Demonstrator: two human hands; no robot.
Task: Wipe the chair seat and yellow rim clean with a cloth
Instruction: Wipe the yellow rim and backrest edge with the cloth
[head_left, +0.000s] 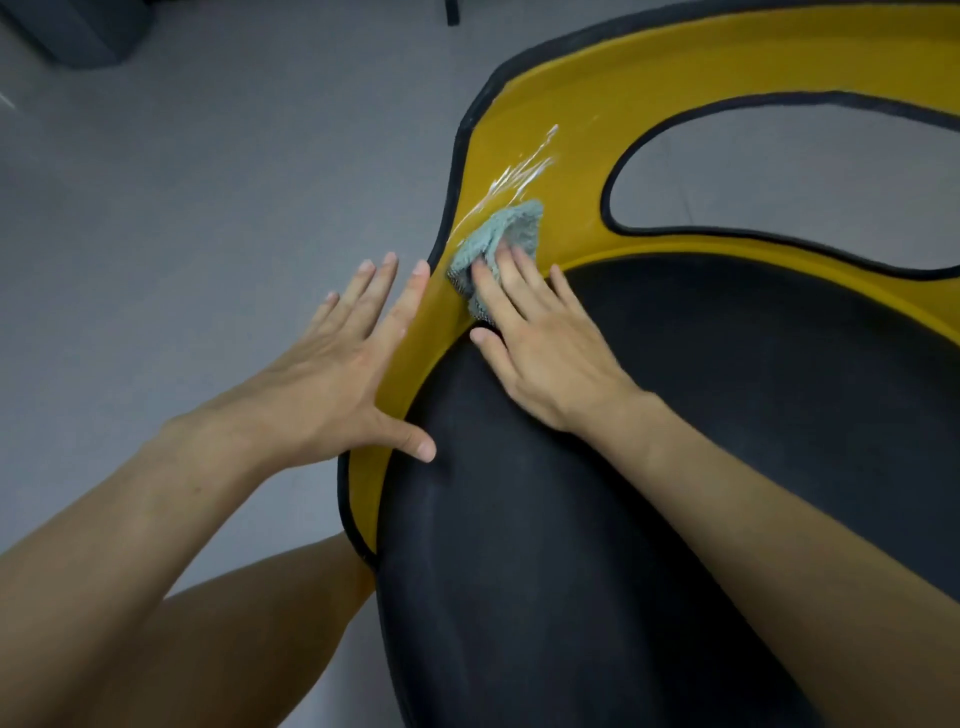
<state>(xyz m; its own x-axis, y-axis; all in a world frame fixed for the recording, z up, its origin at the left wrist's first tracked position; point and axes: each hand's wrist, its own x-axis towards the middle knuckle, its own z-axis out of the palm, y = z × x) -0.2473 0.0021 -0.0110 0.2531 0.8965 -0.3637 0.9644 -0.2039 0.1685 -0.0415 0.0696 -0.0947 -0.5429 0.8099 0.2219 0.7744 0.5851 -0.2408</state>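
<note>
Two bare hands are at the chair. The right grip (540, 353) lies flat, fingers straight and a little spread, pressing a bunched grey-blue cloth (498, 234) onto the yellow rim (649, 78) rather than curling round it. The cloth sits under and just beyond those fingertips, its long axis slanting away from the person and to the right, along the band of the rim. Past the cloth's far end, wet streaks (524, 166) shine on the yellow, pointing the same way.

The left grip (332, 374) is wide too, with fingers fanned and holding nothing. Its forefinger lies along the rim's outer side and its thumb reaches toward the black seat (675, 467), just left of the right grip and apart from the cloth.

The seat spreads beneath and to the right of the right wrist. Black edging (462, 130) borders the rim to the left of the cloth. Farther right of the fingertips an oval opening (779, 176) cuts through the yellow, and grey floor (208, 182) shows through it. A bare leg (260, 623) sits below the left forearm.
</note>
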